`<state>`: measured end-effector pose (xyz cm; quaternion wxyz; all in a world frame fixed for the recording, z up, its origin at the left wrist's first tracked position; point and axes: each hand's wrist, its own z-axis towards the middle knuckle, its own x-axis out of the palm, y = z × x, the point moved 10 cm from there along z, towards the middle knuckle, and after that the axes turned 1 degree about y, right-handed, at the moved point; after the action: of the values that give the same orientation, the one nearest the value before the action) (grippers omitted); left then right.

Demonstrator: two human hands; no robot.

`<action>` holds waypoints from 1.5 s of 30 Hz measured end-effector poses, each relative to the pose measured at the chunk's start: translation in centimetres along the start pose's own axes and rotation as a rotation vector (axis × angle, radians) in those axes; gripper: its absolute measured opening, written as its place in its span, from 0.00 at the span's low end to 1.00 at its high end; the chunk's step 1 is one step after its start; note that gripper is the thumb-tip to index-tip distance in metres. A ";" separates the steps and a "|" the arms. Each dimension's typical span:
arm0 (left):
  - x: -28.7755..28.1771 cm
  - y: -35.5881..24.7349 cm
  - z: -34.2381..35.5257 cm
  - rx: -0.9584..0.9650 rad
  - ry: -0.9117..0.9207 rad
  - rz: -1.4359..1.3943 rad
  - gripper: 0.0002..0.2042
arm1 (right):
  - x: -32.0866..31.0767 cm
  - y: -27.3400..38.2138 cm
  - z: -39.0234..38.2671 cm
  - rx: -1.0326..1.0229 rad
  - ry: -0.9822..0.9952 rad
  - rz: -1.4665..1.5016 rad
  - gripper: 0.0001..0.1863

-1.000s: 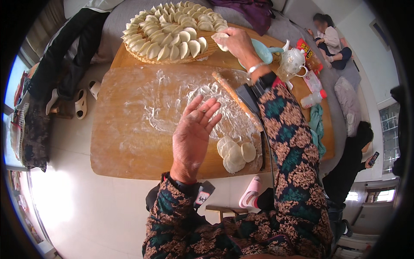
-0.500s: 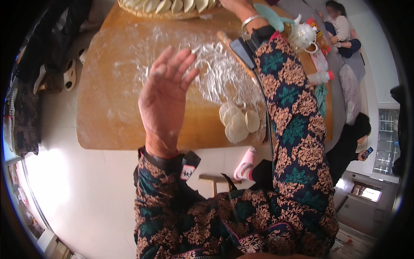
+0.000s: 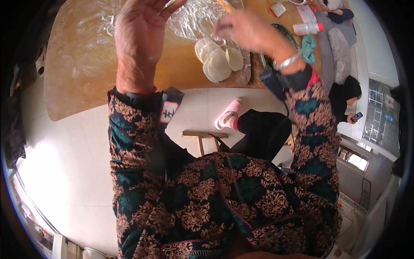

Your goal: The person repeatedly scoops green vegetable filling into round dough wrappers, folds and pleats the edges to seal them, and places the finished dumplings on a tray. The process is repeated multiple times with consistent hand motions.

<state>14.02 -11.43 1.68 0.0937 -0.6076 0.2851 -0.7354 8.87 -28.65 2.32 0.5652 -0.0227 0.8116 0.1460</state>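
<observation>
My left hand (image 3: pixel 140 36) is raised, palm up and fingers apart, over the floured wooden board (image 3: pixel 82 69), holding nothing; its fingertips reach the top edge of view. To its right, my right hand (image 3: pixel 246 30) is motion-blurred with bent fingers, just above and right of a pile of round dough wrappers (image 3: pixel 215 62); whether anything is in it is unclear. Behind it shows part of a wooden rolling pin (image 3: pixel 224 6). A bowl with dark green contents (image 3: pixel 278 36) is partly hidden by that hand.
A clear bottle with red cap (image 3: pixel 306 28) and a teal cloth (image 3: pixel 308 49) are on the right. A dark-clothed person with a phone (image 3: pixel 345 97) and another seated person (image 3: pixel 338 13) are beside the table. A wooden stool (image 3: pixel 194 134) stands below.
My right hand has come back from the dumpling tray, where it held a dumpling, toward the wrappers. The view has tilted downward, taking the tray out of sight. My left hand stays open.
</observation>
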 end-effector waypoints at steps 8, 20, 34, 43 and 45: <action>1.7 3.9 -0.4 -0.143 0.096 0.142 0.15 | 4.0 -0.1 -4.4 -0.014 -0.270 -0.098 0.08; 3.6 14.6 -3.1 -0.623 0.201 0.070 0.34 | -4.6 -3.0 -6.0 0.126 -0.571 0.401 0.09; 8.9 13.5 -2.6 -0.352 0.193 0.163 0.21 | 2.2 -4.1 -8.6 0.402 -0.696 1.668 0.10; 9.2 14.5 -3.9 -0.513 0.182 0.014 0.18 | 1.8 -3.2 -12.3 0.342 -0.718 1.279 0.10; 8.3 14.3 -3.6 -0.488 0.113 -0.020 0.18 | 1.3 -2.9 -13.7 0.283 -0.690 1.148 0.10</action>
<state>5.65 -26.05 0.69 -0.0793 -0.5727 0.4530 -0.6786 -3.49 -34.87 4.82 0.6221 0.5329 0.4800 0.3140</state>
